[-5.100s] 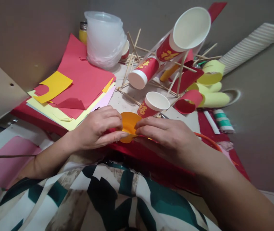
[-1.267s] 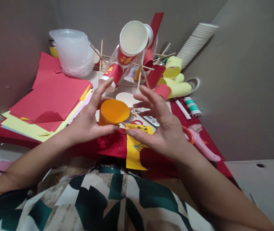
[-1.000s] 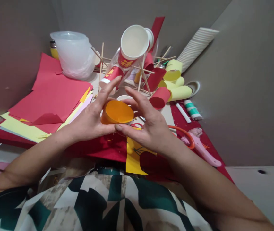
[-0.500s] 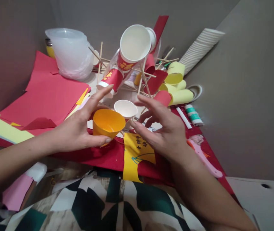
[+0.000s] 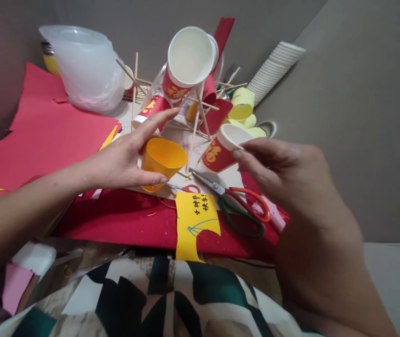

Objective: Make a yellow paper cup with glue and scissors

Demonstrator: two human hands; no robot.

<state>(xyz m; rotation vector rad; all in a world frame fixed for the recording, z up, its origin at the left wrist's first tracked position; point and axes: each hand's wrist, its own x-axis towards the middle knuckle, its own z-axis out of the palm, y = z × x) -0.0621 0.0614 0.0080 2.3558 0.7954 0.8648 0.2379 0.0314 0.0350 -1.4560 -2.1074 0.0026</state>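
Observation:
My left hand (image 5: 124, 157) grips an orange paper cone-shaped cup (image 5: 161, 161) between thumb and fingers, its mouth facing me, index finger stretched past it. My right hand (image 5: 284, 173) pinches the rim of a small red-and-white paper cup (image 5: 223, 150) and holds it tilted above the table. Below them lie scissors (image 5: 235, 203) with red and green handles on a red cloth (image 5: 122, 220). A yellow paper tag (image 5: 193, 220) with dark writing hangs over the cloth's front edge.
A structure of paper cups and wooden sticks (image 5: 189, 79) stands behind my hands. Red paper sheets (image 5: 41, 135) lie at the left, under a clear plastic container stack (image 5: 84, 65). Yellow paper rolls (image 5: 240, 105) and a white cup stack (image 5: 273, 65) sit at the right.
My right hand has picked up the small red-and-white cup from the table and lifted it rightward. My left hand keeps the orange cup. The view shifted, uncovering the scissors.

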